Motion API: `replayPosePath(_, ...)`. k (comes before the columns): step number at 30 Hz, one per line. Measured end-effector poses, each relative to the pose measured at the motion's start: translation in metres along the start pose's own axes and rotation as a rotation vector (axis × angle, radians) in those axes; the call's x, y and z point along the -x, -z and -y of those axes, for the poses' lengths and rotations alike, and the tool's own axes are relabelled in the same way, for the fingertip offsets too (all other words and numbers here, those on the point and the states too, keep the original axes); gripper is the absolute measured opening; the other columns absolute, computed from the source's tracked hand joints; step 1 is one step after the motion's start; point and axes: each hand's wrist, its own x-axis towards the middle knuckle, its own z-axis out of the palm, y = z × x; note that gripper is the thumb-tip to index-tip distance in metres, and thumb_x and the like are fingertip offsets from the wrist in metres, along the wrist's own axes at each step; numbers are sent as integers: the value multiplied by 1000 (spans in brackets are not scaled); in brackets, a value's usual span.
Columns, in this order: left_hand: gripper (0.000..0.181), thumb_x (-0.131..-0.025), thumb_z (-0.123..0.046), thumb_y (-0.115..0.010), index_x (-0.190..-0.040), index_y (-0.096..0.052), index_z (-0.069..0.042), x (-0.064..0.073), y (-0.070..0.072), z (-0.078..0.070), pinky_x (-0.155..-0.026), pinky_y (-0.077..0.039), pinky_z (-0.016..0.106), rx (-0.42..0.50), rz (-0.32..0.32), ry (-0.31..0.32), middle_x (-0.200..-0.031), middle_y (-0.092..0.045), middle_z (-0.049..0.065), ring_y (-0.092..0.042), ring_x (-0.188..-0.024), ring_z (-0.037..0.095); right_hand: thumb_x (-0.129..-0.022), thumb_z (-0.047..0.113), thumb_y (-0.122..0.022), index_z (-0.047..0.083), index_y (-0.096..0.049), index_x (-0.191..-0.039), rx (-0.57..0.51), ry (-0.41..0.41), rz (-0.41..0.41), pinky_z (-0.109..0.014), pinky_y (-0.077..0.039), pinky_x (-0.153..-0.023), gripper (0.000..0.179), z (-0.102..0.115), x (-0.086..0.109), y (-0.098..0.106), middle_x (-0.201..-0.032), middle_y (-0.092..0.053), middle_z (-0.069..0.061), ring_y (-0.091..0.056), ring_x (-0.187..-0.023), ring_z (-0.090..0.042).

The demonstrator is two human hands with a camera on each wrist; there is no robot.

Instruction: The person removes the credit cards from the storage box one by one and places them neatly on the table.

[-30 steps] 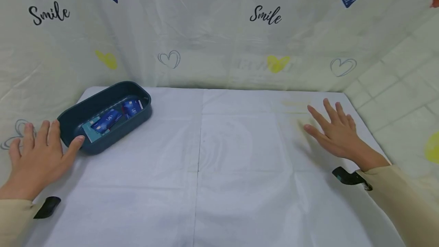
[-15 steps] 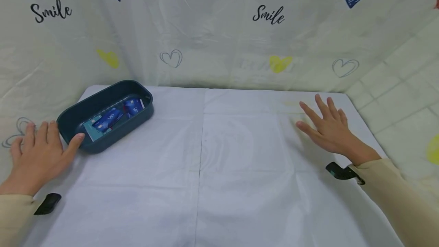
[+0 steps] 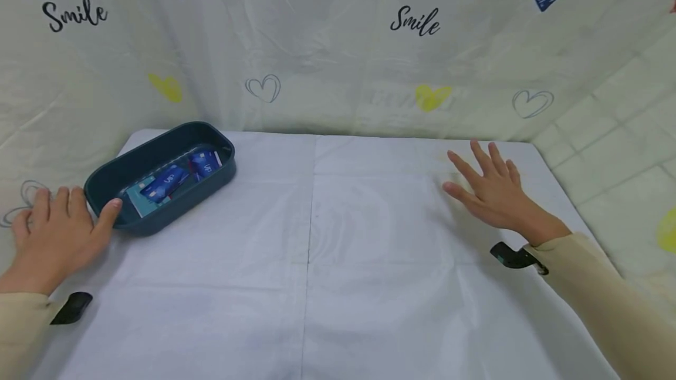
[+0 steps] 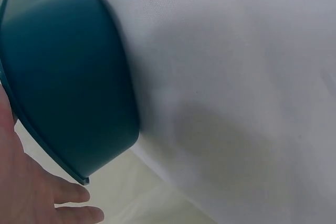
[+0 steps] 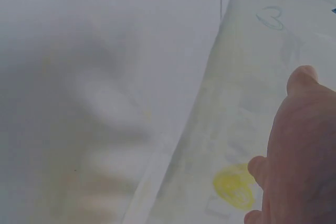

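A dark teal oblong bin (image 3: pixel 158 216) stands at the left back of the white-covered table, set at a slant. Inside it lie blue packets (image 3: pixel 165 183) marked "UP" and a light teal flat piece (image 3: pixel 141 198). My left hand (image 3: pixel 58 236) is at the bin's near left end, fingers spread, thumb by the rim; the left wrist view shows the bin's outer wall (image 4: pixel 68 72) with the hand (image 4: pixel 31 192) close along its edge. Whether it touches the rim is hard to tell. Over the right side of the table hovers my right hand (image 3: pixel 491 198), fingers spread, holding nothing.
A white cloth (image 3: pixel 369 239) with fold lines covers the table. Behind it hangs a pale curtain (image 3: pixel 338 57) printed with hearts and "Smile", continuing on the right as a brick-patterned sheet (image 3: pixel 618 139). Black wrist devices (image 3: pixel 514 255) stick out from both sleeves.
My right hand has drifted left and slightly away from me above the table, fingers still spread. The left hand stays beside the bin with only a slight shift. The bin's contents look the same.
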Motion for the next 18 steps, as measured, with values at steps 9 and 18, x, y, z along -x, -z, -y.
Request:
replayPosePath(9, 109, -102, -73, -15, -140, -22, 28, -6, 0, -2, -113, -9, 78, 3, -3, 17, -143, -20, 47, 1, -149, 61, -104, 67, -36, 27, -11, -167, 28, 24, 13, -81, 5, -118, 79, 12, -14, -4, -174, 17, -17, 23, -158, -48)
replayPosePath(18, 113, -100, -75, -11, -133, -24, 32, -18, 4, 0, -111, -12, 78, 5, 8, 40, -137, -23, 49, -8, -143, 62, -104, 66, -39, 26, -13, -167, 40, 47, 22, -79, 6, -120, 79, 28, -26, -3, -174, 18, -16, 22, -159, -48)
